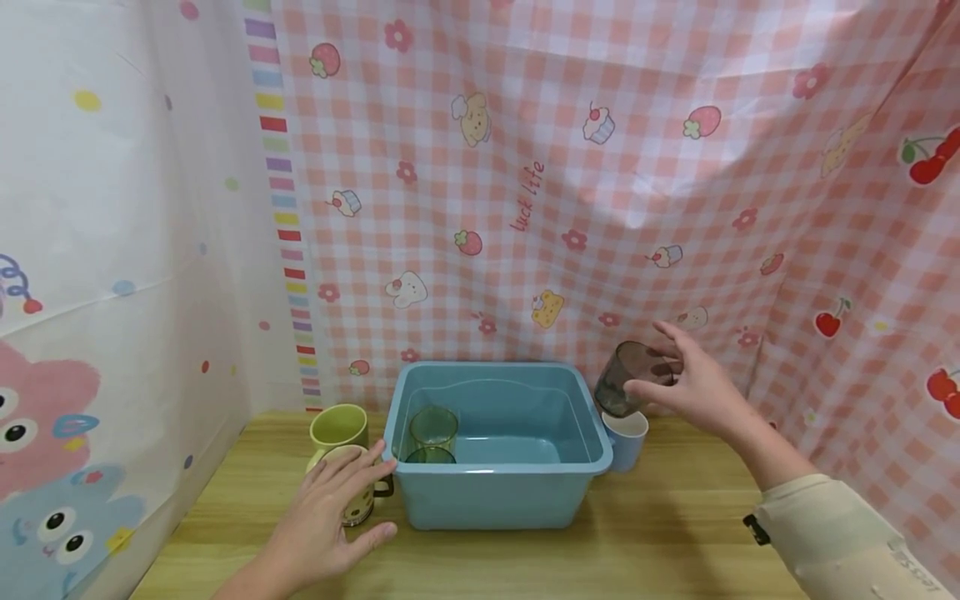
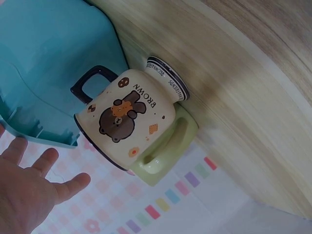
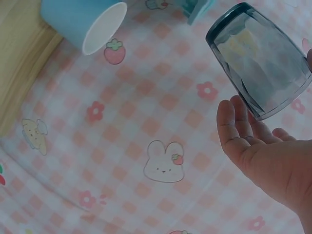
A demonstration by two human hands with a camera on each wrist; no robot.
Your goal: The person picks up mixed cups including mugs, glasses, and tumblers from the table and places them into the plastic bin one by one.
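Note:
A smoky grey drinking glass (image 1: pixel 624 385), tilted, is pinched between the thumb and fingers of my right hand (image 1: pixel 693 379), above a blue cup (image 1: pixel 628 442) with a white inside. In the right wrist view the glass (image 3: pixel 261 61) has a thick dark base. My left hand (image 1: pixel 322 512) is spread with straight fingers by the left rim of the blue tub (image 1: pixel 495 500). Near it stands a cream mug (image 2: pixel 124 114) with a brown bear and dark handle, partly hidden by the hand in the head view. Greenish glasses (image 1: pixel 433 425) stand inside the tub at its left.
Behind the cream mug is a green mug (image 1: pixel 341 423). The wooden table (image 1: pixel 660 533) runs under everything. A pink checked cloth (image 1: pixel 525 275) hangs close behind the tub, and a white patterned cloth (image 1: pixel 150 250) bounds the left side.

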